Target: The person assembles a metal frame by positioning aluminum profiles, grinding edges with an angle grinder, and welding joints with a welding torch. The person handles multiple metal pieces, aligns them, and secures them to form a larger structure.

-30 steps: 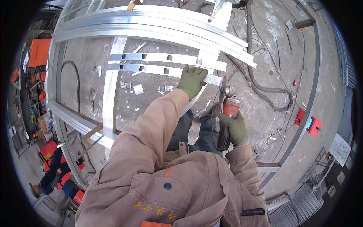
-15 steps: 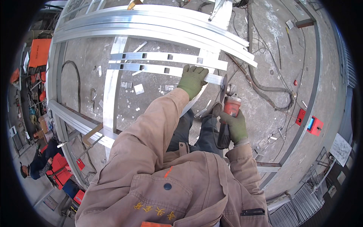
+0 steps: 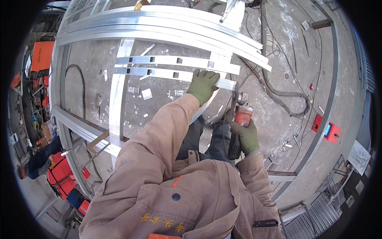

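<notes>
My gloved left hand (image 3: pixel 203 85) is closed over a silver metal tube (image 3: pixel 161 73) with square cut-outs, close to its right end. A second slotted tube (image 3: pixel 167 60) lies parallel just beyond it; both rest across the bars of a metal frame (image 3: pixel 115 93). My gloved right hand (image 3: pixel 246 137) grips a red and black angle grinder (image 3: pixel 243 116), held upright with its head away from me. The grinder's disc (image 3: pixel 234 98) is seen nearly edge-on at the tube's right end; whether it touches the metal I cannot tell.
Long silver profiles (image 3: pixel 159 26) lie across the far side of the frame. A clamp (image 3: pixel 96 142) sits on its left bar. Cables (image 3: pixel 278 101) and metal scraps are strewn over the floor. At the left edge another person (image 3: pixel 41 157) bends beside red cases (image 3: pixel 61 173).
The grinder and my right hand have shifted slightly toward me, the disc with them. My left hand and both tubes stay put. The person at the left has moved a little.
</notes>
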`<state>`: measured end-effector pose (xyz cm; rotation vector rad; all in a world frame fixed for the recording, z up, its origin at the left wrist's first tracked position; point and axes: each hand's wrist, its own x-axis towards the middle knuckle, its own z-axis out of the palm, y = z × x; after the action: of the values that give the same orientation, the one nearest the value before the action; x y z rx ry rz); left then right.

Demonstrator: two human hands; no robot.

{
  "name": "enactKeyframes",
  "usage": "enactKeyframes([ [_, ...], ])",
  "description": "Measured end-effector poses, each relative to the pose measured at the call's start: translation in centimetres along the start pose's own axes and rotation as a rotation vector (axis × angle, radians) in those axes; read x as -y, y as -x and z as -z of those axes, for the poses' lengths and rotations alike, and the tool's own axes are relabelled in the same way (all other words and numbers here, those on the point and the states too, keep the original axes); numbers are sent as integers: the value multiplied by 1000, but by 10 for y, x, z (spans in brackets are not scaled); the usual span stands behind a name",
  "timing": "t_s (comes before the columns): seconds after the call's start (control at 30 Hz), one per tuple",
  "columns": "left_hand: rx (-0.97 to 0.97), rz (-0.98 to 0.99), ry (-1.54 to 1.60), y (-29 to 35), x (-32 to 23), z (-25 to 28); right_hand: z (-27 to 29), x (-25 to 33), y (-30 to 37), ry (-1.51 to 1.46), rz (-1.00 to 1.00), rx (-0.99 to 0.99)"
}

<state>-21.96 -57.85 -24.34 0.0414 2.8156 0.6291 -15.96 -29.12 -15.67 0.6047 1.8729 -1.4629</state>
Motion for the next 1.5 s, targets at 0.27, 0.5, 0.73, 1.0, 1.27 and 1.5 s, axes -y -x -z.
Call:
enactKeyframes([
  [0.27, -10, -11, 19, 0, -1, 1, -2, 2, 3, -86, -58, 7],
  [0.5, 17, 22, 21, 17, 0, -7, 12, 19, 23, -77, -27, -12],
  [0.73, -209, -32, 111, 32, -10, -18, 12, -1, 21, 35, -36, -30],
  [1.0, -216, 25, 145, 33, -12, -29, -5, -2, 25, 7, -15, -11],
  [1.27, -186, 24, 92, 31, -9, -32, -5, -15, 21, 23, -8, -16],
  [1.5, -166, 20, 60, 31, -7, -36, -8, -12, 26, -3, 25, -14],
])
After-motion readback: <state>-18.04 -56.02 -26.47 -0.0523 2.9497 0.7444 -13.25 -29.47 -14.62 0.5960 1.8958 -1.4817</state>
